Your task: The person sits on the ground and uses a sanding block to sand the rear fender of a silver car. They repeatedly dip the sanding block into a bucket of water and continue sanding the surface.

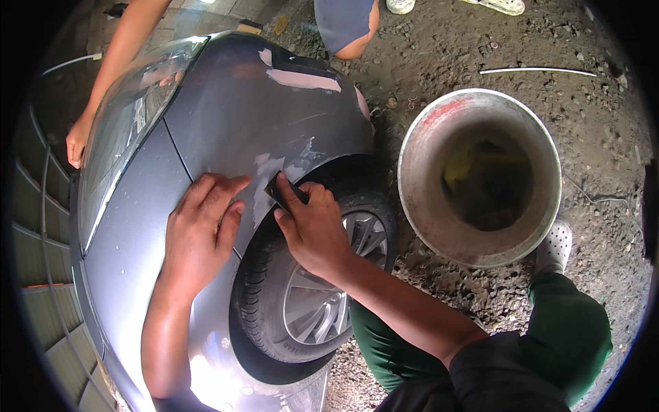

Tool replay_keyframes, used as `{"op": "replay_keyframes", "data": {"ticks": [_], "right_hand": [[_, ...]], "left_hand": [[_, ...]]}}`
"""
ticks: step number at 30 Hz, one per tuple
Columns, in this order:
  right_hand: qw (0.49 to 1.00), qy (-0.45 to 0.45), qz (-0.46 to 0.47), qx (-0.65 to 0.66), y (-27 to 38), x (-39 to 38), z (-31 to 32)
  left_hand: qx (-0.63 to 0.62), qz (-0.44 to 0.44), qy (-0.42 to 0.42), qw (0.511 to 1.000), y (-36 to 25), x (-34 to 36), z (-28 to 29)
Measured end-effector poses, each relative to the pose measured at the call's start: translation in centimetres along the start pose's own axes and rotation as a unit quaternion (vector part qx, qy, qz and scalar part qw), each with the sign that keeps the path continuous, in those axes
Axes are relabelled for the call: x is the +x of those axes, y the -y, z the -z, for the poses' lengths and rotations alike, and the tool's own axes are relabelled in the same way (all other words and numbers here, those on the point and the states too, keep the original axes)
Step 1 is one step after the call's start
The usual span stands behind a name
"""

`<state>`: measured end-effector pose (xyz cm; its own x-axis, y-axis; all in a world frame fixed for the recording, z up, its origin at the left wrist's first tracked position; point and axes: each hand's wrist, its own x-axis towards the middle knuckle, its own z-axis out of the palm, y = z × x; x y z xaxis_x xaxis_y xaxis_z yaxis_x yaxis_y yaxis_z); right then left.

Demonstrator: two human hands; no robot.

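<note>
A grey car's rear side panel fills the left and middle of the view. Above the wheel arch it has pale, scuffed patches of filler. My right hand grips a small dark sanding block, pressed to the panel at the arch edge. Nothing is in my left hand; its thumb and fingers are apart, over the panel just left of the block. Below my right hand is the wheel, with a silver multi-spoke rim.
A large round bucket with dark water and something yellow inside stands on gravelly ground, to the right. Another person's hand is by the car's glass at the upper left. A bare knee shows at the top. A thin white rod lies beyond the bucket.
</note>
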<state>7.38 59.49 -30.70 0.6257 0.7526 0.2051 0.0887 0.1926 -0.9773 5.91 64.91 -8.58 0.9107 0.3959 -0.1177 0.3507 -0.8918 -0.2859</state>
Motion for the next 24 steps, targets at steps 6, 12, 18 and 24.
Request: {"op": "replay_keyframes", "data": {"ticks": [6, 12, 18, 24], "right_hand": [[0.999, -0.033, -0.005, -0.022, -1.3, 0.5, 0.4], [0.998, -0.041, -0.008, -0.047, -2.3, 0.7, 0.7], [0.997, -0.017, 0.004, -0.079, -1.6, 0.5, 0.6], [0.995, -0.017, 0.0, -0.098, -0.3, 0.5, 0.9]], "left_hand": [[-0.004, 0.005, 0.0, 1.0, -0.3, -0.1, 0.1], [0.006, 0.011, 0.007, 1.0, -0.7, -0.3, 0.1], [0.001, 0.011, 0.01, 1.0, -0.4, -0.1, -0.2], [0.001, 0.008, 0.009, 1.0, -0.2, -0.1, 0.1]]}}
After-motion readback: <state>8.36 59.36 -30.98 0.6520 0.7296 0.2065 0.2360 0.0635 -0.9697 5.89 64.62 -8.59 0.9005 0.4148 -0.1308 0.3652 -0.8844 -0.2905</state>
